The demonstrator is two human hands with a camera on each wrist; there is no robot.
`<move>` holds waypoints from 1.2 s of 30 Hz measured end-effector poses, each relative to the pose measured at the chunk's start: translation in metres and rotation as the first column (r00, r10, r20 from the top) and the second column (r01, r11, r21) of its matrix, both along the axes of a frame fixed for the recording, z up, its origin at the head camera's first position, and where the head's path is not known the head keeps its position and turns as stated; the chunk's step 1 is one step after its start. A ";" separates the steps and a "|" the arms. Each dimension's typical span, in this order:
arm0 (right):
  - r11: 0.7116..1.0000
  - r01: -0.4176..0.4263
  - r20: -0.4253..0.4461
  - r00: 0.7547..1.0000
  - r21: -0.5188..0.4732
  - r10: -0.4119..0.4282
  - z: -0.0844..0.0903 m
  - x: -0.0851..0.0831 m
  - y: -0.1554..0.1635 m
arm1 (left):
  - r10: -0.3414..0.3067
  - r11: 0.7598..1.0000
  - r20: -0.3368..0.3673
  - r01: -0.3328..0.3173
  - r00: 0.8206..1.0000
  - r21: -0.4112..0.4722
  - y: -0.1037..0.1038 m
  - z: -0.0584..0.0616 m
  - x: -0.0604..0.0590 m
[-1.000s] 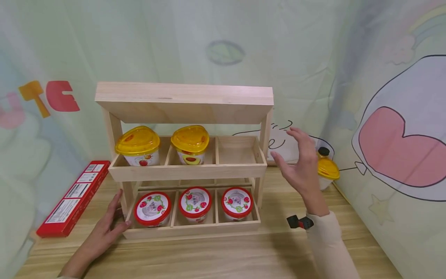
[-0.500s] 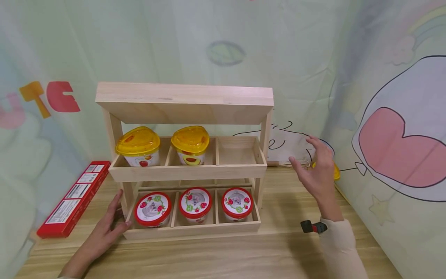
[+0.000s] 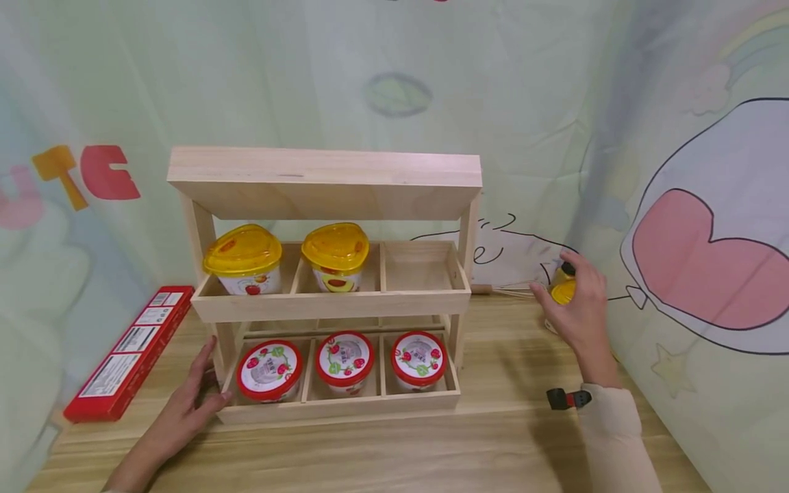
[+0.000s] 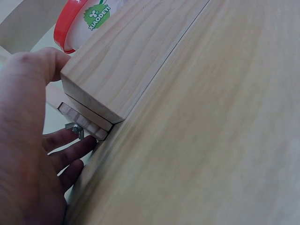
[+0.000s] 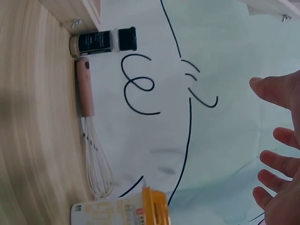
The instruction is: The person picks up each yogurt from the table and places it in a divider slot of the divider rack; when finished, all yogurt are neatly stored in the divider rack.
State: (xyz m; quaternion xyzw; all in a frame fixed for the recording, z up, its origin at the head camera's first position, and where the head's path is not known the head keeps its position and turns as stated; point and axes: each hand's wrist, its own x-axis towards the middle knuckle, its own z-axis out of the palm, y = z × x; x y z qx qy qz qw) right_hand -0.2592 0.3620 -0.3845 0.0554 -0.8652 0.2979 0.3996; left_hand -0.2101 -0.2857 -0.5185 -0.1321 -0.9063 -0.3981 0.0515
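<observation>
A two-tier wooden shelf rack (image 3: 333, 302) stands on the table. My left hand (image 3: 179, 414) holds its lower left corner. In the left wrist view, the thumb lies over the tray corner, with the fingers by a wing nut (image 4: 75, 128). Two yellow-lidded tubs (image 3: 243, 250) fill the upper left and middle compartments; the upper right one is bare. Red-lidded cups (image 3: 345, 357) occupy the three lower compartments. Right of the rack, my right hand (image 3: 579, 315) is raised with fingers spread, holding nothing. It partly hides another yellow-lidded tub (image 3: 562, 293) in the head view.
A whisk (image 5: 96, 154) lies along the back wall between a black-capped spice jar (image 5: 96, 42) and the tub. A black-capped bottle (image 3: 568, 269) stands at the back right corner. The long red box (image 3: 131, 352) lies left of the rack. Printed curtains (image 3: 696, 226) enclose the table.
My right hand has moved rightward and slightly down, away from the rack towards the tub at the back right. My left hand stays at the rack's corner.
</observation>
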 end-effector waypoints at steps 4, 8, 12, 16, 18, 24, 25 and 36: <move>1.000 0.020 0.018 1.000 0.000 -0.020 -0.006 -0.004 0.008 | -0.004 1.000 0.006 0.004 1.000 0.016 0.000 0.000 0.001; 0.999 0.040 0.044 0.998 -0.010 -0.039 -0.012 -0.008 0.018 | -0.003 1.000 -0.002 0.003 1.000 0.013 0.000 -0.001 0.000; 0.998 0.057 0.070 0.996 -0.017 -0.056 -0.018 -0.011 0.027 | -0.002 1.000 0.000 0.002 1.000 0.009 0.000 -0.002 0.000; 0.997 0.074 0.092 0.993 -0.004 -0.073 -0.025 -0.013 0.036 | -0.002 1.000 0.015 0.002 1.000 0.008 0.000 -0.001 0.001; 0.996 0.086 0.107 0.991 0.006 -0.086 -0.028 -0.014 0.040 | -0.001 1.000 0.022 0.001 1.000 0.007 0.000 0.000 0.001; 0.992 0.121 0.166 0.978 0.044 -0.127 -0.036 -0.017 0.054 | -0.011 1.000 0.020 0.010 1.000 0.028 0.001 0.001 0.001; 0.991 0.123 0.174 0.976 0.046 -0.130 -0.038 -0.018 0.056 | -0.011 1.000 0.018 0.011 1.000 0.028 0.001 0.001 0.001; 0.993 0.099 0.241 0.964 0.061 -0.111 -0.055 -0.019 0.069 | -0.007 1.000 0.004 0.006 1.000 0.009 0.000 0.000 0.001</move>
